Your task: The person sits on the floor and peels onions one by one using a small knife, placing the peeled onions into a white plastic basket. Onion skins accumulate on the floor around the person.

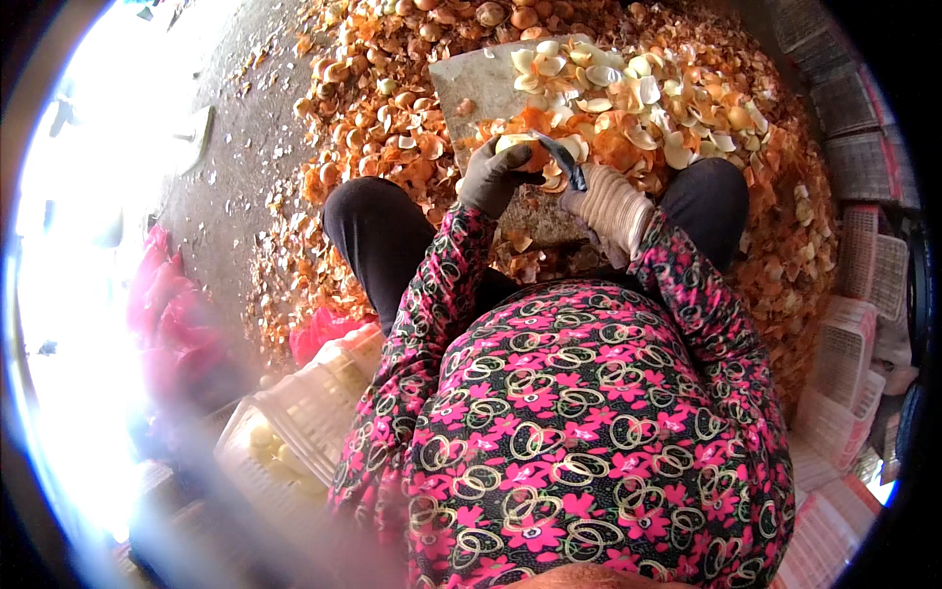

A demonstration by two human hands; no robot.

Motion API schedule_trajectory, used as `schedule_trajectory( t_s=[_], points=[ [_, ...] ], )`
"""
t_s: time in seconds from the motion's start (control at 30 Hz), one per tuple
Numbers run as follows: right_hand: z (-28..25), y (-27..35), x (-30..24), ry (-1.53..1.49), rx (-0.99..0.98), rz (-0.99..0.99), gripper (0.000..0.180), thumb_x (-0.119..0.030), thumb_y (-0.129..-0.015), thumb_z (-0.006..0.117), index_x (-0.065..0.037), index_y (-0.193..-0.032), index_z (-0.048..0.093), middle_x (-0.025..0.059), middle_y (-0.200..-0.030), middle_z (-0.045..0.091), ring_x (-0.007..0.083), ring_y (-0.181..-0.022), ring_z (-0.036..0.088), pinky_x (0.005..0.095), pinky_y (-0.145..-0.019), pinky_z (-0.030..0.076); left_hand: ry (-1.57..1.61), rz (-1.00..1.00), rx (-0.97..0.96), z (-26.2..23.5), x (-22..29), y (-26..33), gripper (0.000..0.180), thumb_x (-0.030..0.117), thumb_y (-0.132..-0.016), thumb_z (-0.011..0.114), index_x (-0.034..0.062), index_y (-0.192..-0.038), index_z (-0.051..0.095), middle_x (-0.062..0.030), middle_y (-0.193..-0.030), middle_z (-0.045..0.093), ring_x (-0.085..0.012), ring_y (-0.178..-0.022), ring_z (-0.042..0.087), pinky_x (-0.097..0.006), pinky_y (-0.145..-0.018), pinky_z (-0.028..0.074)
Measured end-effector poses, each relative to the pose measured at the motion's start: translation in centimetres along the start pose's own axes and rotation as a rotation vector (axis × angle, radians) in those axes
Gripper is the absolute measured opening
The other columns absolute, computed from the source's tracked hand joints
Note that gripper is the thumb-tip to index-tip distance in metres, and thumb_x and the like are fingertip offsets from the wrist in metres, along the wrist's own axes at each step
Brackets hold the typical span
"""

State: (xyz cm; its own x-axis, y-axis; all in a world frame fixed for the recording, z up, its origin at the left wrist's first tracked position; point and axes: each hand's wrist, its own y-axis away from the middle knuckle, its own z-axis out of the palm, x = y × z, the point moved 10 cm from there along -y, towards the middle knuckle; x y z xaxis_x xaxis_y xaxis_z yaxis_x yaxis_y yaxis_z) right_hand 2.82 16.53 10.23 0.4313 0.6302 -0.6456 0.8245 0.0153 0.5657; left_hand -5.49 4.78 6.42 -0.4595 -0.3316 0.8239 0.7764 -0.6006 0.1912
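My left hand, in a dark grey glove, is closed around a pale onion in front of my knees. My right hand, in a ribbed tan glove, grips a knife. Its dark blade reaches toward the onion; whether the edge touches it I cannot tell. Beneath both hands lies a flat grey board, partly covered by onion skins and pale outer layers. The knife's handle is hidden inside my right glove.
Unpeeled onions and loose skins are heaped around the board. By my left side stands a white plastic crate holding peeled onions. Pink plastic bags lie farther left. Stacked crates line the right side.
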Motion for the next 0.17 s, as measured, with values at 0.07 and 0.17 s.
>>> schedule_trajectory(
  t_s=[0.07, 0.17],
  points=[
    [0.6, -0.7, -1.1, 0.334, 0.028, -0.152, 0.030, -0.026, -0.079, 0.069, -0.001, -0.095, 0.065, 0.0180, -0.087, 0.069, 0.0303, -0.080, 0.067, 0.0396, -0.067, 0.053, 0.093, -0.044, -0.012, -0.1, -1.2, -0.2, 0.055, 0.034, -0.080, 0.071, -0.0012, -0.119, 0.055, -0.0108, -0.110, 0.063, -0.0248, -0.096, 0.064, -0.041, -0.077, 0.057],
    [5.5, -1.6, -3.0, 1.118, 0.068, -0.428, 0.039, -0.029, -0.075, 0.076, -0.009, -0.106, 0.064, 0.0121, -0.097, 0.070, 0.0349, -0.086, 0.066, 0.0363, -0.073, 0.054, 0.322, -0.149, -0.032, 0.0, -4.0, -0.9, 0.061, 0.037, -0.081, 0.071, -0.0002, -0.125, 0.052, -0.0136, -0.112, 0.062, -0.0305, -0.102, 0.061, -0.049, -0.091, 0.051]
  ],
)
